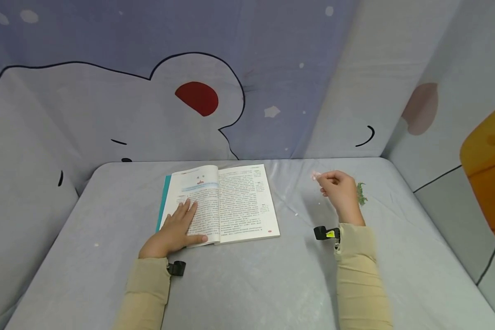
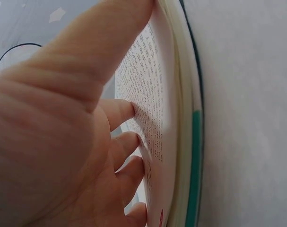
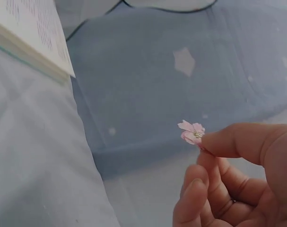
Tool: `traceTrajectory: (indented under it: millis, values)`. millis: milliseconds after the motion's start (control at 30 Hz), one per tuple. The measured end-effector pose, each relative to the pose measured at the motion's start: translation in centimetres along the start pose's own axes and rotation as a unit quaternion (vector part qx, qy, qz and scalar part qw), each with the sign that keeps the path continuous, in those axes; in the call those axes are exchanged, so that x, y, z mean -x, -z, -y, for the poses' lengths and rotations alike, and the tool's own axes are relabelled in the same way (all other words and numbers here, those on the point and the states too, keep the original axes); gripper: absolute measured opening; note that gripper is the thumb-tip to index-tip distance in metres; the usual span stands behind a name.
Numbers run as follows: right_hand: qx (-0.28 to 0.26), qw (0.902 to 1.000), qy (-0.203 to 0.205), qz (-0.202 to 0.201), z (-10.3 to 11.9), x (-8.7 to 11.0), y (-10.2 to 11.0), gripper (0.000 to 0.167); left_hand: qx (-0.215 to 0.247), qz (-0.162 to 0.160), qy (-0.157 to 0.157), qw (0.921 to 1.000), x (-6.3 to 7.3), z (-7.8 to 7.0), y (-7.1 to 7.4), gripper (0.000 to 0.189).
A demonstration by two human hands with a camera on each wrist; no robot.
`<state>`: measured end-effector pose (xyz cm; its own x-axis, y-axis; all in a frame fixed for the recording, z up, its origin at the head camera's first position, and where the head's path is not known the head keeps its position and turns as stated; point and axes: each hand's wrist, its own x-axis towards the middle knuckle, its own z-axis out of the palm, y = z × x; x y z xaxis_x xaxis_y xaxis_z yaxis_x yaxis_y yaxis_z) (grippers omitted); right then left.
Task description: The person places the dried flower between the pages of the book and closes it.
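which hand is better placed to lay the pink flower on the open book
Probably the right hand: its fingers pinch the flower, to the right of the book. The left hand lies spread on the left page, so it seems better suited to holding the book open.

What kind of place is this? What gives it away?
Looks like a cloth-draped tabletop booth, probably a staged recording spot: cartoon-printed cloth rises behind and at both sides, a smooth pale tabletop sits between, and an open book lies on it.
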<state>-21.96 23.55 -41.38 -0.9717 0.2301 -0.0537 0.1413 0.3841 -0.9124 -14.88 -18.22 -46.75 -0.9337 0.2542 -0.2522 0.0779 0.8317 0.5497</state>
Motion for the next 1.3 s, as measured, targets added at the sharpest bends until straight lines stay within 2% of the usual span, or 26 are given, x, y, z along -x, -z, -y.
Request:
traceTrajectory:
  millis: [233,400,700,833,1033,1300]
  values:
    - [-0.038,0.9985,0.033,0.023,0.4,0.4,-2.4,0.025,-0.002,0.001,0.0,1.0,0.1,0.0,0.1,0.112]
    - [-0.058,0.9958,0.05,0.049,0.5,0.7,-3.7,0.029,-0.002,0.002,-0.002,1.0,0.1,0.0,0.1,0.111]
    - [-0.071,0.9904,0.091,0.076,0.7,1.4,-6.8,0.018,-0.007,0.002,-0.003,1.0,0.0,0.1,0.0,0.111]
    - [-0.069,0.9894,0.092,0.088,0.6,2.0,-8.2,0.017,-0.01,0.002,-0.006,0.9999,-0.1,0.1,0.0,0.11]
    - [-0.086,0.9824,0.081,0.144,0.4,2.9,-10.2,0.014,-0.013,0.006,-0.009,0.9999,-0.4,-0.3,-0.1,0.111]
    - [-0.058,0.9699,0.076,0.224,0.3,2.8,-14.0,0.009,-0.006,0.002,-0.016,0.9998,-0.1,0.0,0.0,0.112]
